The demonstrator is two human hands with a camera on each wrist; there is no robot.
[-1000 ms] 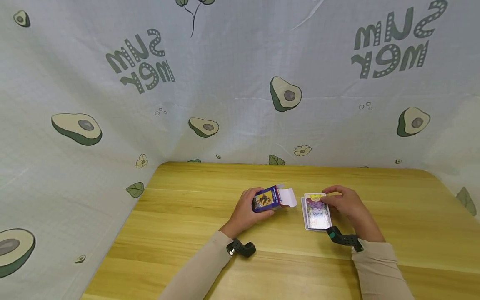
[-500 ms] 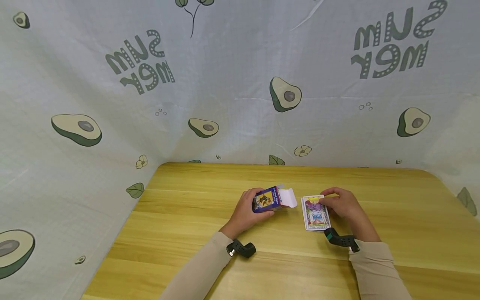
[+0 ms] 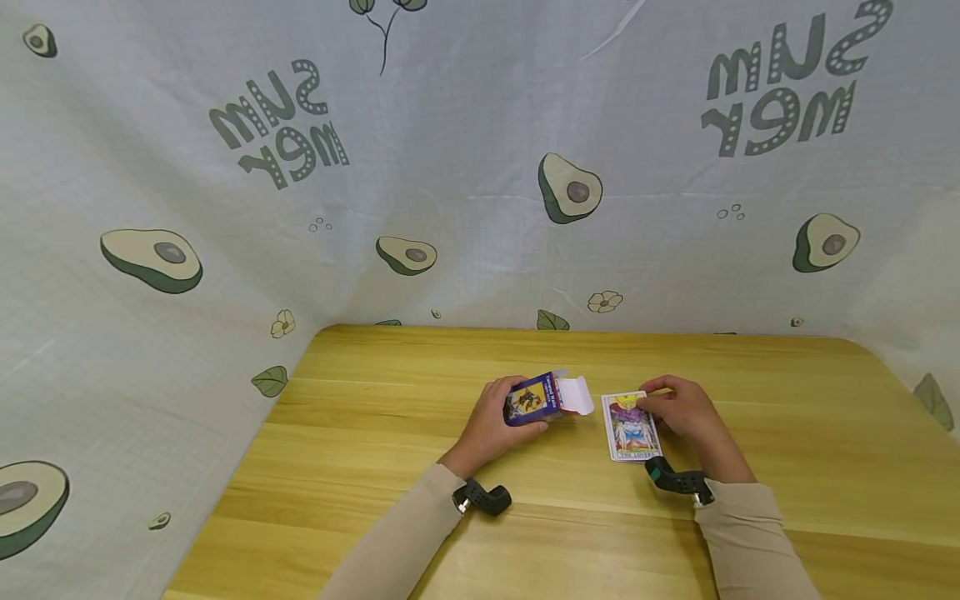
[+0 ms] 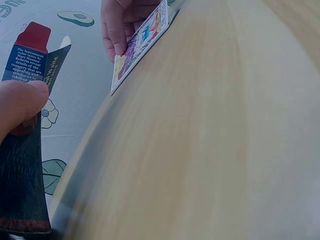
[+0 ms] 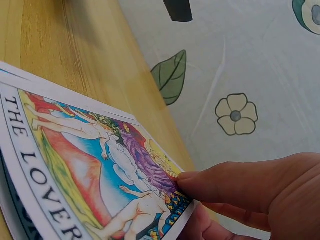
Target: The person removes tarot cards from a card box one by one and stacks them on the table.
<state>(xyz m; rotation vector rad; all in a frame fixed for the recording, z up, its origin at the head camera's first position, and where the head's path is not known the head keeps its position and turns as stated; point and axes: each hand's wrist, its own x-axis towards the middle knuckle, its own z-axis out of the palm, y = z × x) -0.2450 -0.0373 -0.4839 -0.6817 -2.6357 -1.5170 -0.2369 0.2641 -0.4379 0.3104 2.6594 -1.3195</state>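
My left hand (image 3: pixel 489 423) grips a blue card box (image 3: pixel 531 399) whose white flap stands out at the end facing right. In the left wrist view the thumb lies across the dark box (image 4: pixel 22 170), below its red flap. To the right, my right hand (image 3: pixel 686 410) pinches a tarot card (image 3: pixel 632 427) at its far right corner. The right wrist view shows the card (image 5: pixel 120 170) face up, reading "THE LOVER" with the end cut off, over at least one more card. How many cards lie under it is hidden.
The wooden table (image 3: pixel 375 375) runs back to a pale cloth (image 3: pixel 465 167) printed with avocados, leaves and flowers. Black bands (image 3: pixel 483 497) with small devices sit on both wrists. Both forearms cross the table's near side.
My right hand has shifted slightly left and down, squaring the top card over the ones beneath. Glare has left the card, so its picture shows. The left hand and box hold still.
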